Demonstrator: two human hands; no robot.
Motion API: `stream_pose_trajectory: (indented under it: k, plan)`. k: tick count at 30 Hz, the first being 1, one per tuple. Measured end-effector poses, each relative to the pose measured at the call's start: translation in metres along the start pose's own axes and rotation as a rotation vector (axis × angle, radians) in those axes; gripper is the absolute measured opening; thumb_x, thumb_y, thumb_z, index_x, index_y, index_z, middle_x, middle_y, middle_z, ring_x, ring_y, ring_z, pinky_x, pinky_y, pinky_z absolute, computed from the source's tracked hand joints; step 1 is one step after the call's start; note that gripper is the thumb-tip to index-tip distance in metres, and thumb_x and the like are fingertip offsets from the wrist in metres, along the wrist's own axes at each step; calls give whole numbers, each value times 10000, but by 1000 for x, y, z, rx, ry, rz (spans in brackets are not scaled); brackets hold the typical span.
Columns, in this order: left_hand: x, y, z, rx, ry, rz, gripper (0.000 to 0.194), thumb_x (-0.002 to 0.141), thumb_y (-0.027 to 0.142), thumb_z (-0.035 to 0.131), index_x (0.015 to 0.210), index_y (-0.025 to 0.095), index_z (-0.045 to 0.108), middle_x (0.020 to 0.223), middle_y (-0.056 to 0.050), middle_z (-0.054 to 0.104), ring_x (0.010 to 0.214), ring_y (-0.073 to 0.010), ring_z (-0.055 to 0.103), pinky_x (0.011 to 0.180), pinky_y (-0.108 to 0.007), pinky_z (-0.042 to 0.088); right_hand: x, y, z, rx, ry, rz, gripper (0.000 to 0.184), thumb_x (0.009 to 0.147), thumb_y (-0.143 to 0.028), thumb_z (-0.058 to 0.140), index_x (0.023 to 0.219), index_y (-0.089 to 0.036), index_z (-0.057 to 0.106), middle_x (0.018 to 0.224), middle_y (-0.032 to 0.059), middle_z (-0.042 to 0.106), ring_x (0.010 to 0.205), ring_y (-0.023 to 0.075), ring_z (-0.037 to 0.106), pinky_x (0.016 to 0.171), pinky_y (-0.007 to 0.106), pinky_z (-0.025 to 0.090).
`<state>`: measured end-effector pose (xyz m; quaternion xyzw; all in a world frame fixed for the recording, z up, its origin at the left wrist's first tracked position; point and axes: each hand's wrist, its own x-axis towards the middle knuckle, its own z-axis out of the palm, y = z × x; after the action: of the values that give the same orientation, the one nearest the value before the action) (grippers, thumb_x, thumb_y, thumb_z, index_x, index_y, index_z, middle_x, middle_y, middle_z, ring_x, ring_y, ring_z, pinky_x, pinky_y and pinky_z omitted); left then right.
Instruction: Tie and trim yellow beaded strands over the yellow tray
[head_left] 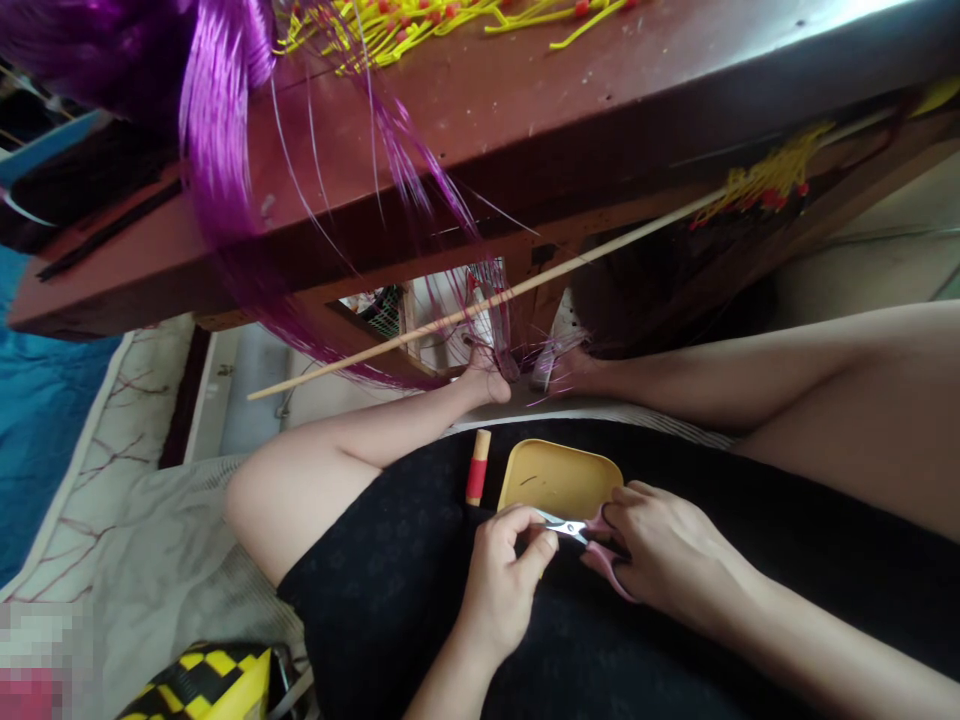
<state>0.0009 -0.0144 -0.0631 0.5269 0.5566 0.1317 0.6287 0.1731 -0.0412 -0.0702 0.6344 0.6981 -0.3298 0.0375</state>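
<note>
Pink-handled scissors (572,529) are gripped in my right hand (671,540), handles spread, blades at my left hand (501,575), whose fingertips are pinched closed, contents too small to identify. Cutting appears unfinished; yellow cords (390,35) lie on the counter (525,120), status unclear

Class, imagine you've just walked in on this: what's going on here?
The right hand holds pink-handled scissors, their tips up at the left hand; whether it pinches anything is hard to tell. A yellow tray and a short stick with a red band rest on the dark lap cloth. Beyond, purple strands hang over the edge of a brown table.
</note>
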Motion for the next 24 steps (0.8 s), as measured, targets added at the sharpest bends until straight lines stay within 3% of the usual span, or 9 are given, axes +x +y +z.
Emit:
stream_pose_trajectory:
  k: [12, 19, 24]
  plan:
    - [9, -18, 3, -164, -65, -109, 148, 733, 272, 548, 694, 135, 589, 608, 15, 485, 580, -115, 392, 559, -237, 292, 9, 5, 10, -108, -42, -61, 197, 760, -279, 578, 717, -168, 735, 698, 109, 691, 709, 240, 634, 619, 290, 457]
    - [16, -24, 4, -225, -41, -163, 204, 694, 304, 543, 562, 171, 463, 542, 49, 387, 544, -106, 333, 538, -234, 259, 16, 9, 10, -92, -139, -18, 212, 766, -321, 599, 667, -183, 726, 669, 95, 714, 646, 229, 665, 494, 243, 395]
    - [19, -23, 3, -238, -31, -165, 214, 694, 324, 555, 574, 169, 469, 548, 50, 394, 546, -107, 330, 540, -233, 258, 17, 7, 4, -62, -161, 25, 293, 753, -417, 591, 645, -170, 705, 609, 88, 695, 557, 217, 651, 454, 244, 359]
